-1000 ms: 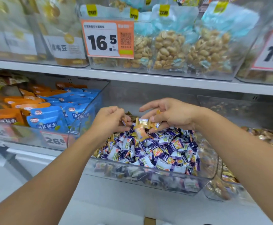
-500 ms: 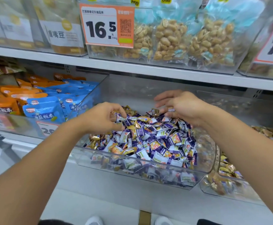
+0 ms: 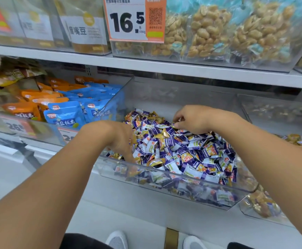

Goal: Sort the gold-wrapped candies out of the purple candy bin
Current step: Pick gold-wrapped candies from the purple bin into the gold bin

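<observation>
1. Head view: the left hand (image 3: 118, 139) reaches down into the front left corner of the clear bin (image 3: 182, 178), its fingers pointing down among the candies; whether it is grasping anything cannot be told, since the fingertips are buried in the pile.
2. Right hand (image 3: 193, 119) sits over the back of the pile, fingers curled, thumb and forefinger pinching a gold-wrapped candy (image 3: 174, 124) at the top of the heap.
3. Purple candies (image 3: 191, 155) fill the bin in a loose mound, with further gold-wrapped pieces scattered among them, one near the middle (image 3: 161, 136) and a few at the back left (image 3: 157, 118).
4. Just right of the bin stands a second clear bin (image 3: 259, 205) holding gold-toned wrapped sweets.
5. Left of the bin, a neighbouring tray holds blue packets (image 3: 65, 115) and orange packets (image 3: 23, 109).
6. On the shelf (image 3: 164, 66) above, an orange-and-white price tag (image 3: 134, 18) reads 16.5, in front of bags of nuts (image 3: 211, 31).
7. Two white shoes (image 3: 117, 240) show at the bottom edge.
</observation>
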Tool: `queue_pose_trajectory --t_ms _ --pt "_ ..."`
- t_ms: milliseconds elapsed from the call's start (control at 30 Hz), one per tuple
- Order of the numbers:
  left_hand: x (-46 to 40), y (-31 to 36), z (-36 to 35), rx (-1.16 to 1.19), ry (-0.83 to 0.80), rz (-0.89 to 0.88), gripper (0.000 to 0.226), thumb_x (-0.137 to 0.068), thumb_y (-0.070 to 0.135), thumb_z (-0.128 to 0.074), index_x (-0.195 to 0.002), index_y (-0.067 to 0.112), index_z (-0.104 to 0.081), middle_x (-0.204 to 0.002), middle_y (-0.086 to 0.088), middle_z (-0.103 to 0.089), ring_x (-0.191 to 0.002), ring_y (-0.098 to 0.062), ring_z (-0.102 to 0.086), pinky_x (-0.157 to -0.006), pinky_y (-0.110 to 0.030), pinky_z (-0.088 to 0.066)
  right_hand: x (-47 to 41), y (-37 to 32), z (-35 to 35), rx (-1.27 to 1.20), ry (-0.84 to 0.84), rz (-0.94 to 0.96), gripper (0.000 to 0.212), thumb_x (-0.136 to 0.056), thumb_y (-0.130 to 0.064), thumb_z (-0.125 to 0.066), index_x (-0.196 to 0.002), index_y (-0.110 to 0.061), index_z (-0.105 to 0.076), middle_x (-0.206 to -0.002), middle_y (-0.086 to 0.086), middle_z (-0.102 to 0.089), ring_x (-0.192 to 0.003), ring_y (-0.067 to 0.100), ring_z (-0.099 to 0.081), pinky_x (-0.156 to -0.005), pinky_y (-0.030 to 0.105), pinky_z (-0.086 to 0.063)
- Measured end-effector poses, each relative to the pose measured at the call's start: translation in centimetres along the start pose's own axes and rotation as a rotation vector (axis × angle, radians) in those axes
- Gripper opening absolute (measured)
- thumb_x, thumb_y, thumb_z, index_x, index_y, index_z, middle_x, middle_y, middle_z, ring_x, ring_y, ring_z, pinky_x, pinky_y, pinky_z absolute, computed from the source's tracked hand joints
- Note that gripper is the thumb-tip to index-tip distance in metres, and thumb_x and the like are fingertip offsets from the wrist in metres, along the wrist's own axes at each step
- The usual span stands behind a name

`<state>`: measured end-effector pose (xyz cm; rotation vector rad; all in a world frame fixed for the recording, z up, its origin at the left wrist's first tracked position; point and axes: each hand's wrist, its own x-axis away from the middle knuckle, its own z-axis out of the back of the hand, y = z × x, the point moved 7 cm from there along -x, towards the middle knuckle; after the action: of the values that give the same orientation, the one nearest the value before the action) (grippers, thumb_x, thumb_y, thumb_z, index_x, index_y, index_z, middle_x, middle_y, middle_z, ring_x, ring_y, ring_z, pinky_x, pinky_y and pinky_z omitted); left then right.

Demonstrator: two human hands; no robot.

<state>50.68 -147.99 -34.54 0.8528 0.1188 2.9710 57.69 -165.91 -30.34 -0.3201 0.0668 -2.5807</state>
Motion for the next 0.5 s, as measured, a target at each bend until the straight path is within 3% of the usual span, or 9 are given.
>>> queue_pose_trajectory --t_ms 133,233,333,400,500 --pt "-0.6 0.1 0.0 0.024 0.041 -0.067 0.034 -0.069 0.050 -0.084 -0.065 0.021 -0.066 -0.064 0.009 -0.059 -0.067 -0.016 -0.056 -0.082 -0.040 -0.055 -1.0 -0.6 -0.4 -0.024 -0.069 0.024 0.034 -0.100 -0.032 -0.059 -0.132 -0.022 -0.063 -0.131 -0.001 -0.061 -0.117 0.021 -0.056 -0.096 0.031 -0.043" --pt "-0.6 -0.1 0.5 0.110 0.104 -0.116 0.032 -0.070 0.047 -0.085 -0.062 0.022 -0.066 -0.055 0.013 -0.059 -0.064 -0.012 -0.057 -0.073 -0.033 -0.052 -2.0 -0.5 -0.5 -0.076 -0.016 0.046 0.028 -0.093 -0.028 -0.070 -0.120 -0.023 -0.071 -0.111 -0.003 -0.068 -0.102 0.019 -0.060 -0.082 0.027 -0.041" --pt "-0.8 -0.4 0.5 0.090 0.125 -0.090 0.037 -0.075 0.052 -0.080 -0.074 0.017 -0.069 -0.065 0.003 -0.061 -0.067 -0.019 -0.058 -0.069 -0.032 -0.048 -2.5 -0.5 -0.9 -0.050 0.013 0.065 0.019 -0.090 -0.024 -0.074 -0.108 -0.021 -0.074 -0.087 -0.011 -0.062 -0.087 0.016 -0.058 -0.075 0.025 -0.038" --pt "-0.7 -0.6 0.2 0.116 0.080 -0.060 0.051 -0.075 0.059 -0.076 -0.083 0.009 -0.069 -0.064 -0.002 -0.057 -0.063 -0.021 -0.056 -0.065 -0.030 -0.046 -2.6 -0.6 -0.5 -0.071 0.070 0.070 0.008 -0.092 -0.020 -0.070 -0.097 -0.017 -0.075 -0.088 -0.005 -0.070 -0.079 0.016 -0.060 -0.070 0.026 -0.040" --pt "-0.4 -0.5 -0.2 0.146 0.055 -0.028 0.059 -0.065 0.067 -0.078 -0.073 0.011 -0.062 -0.059 0.002 -0.051 -0.058 -0.020 -0.053 -0.061 -0.029 -0.046 -1.4 -0.7 1.9 -0.172 0.263 0.071 0.021 -0.094 -0.016 -0.057 -0.088 -0.003 -0.072 -0.083 0.015 -0.071 -0.066 0.019 -0.054 -0.059 0.029 -0.039"
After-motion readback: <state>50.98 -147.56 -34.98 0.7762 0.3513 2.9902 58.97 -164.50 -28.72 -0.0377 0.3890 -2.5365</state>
